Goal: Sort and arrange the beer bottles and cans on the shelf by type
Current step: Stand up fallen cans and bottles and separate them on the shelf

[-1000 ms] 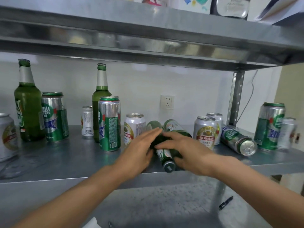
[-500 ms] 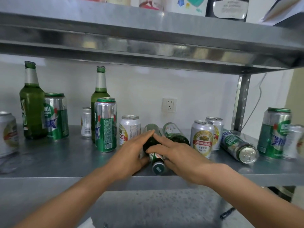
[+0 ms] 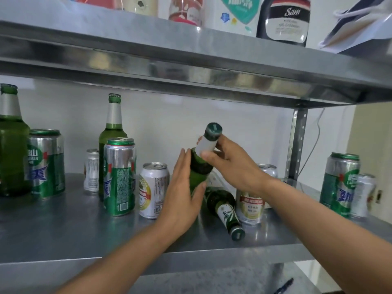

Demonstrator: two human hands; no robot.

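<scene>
A green beer bottle (image 3: 200, 164) is tilted up off the steel shelf (image 3: 63, 234), cap towards me. My right hand (image 3: 231, 164) grips its foil neck, and my left hand (image 3: 182, 194) holds its body from the left, thumb curled under it. A second green bottle (image 3: 222, 209) lies on its side just right of it. Two green bottles (image 3: 113, 126) (image 3: 10, 145) stand upright at the left. Tall green cans (image 3: 119, 177) (image 3: 46, 164) (image 3: 341, 183) and short white cans (image 3: 152, 189) (image 3: 250, 206) (image 3: 91, 169) stand mixed along the shelf.
The upper shelf (image 3: 191, 66) hangs low over the bottles and carries jars and a dark pouch (image 3: 284, 18). A steel upright (image 3: 296, 145) stands at the back right. A black pen (image 3: 284, 286) lies on the surface below.
Both hands were on two bottles lying on the shelf. One bottle has since been lifted and tipped up, with my right hand on its neck and my left on its body.
</scene>
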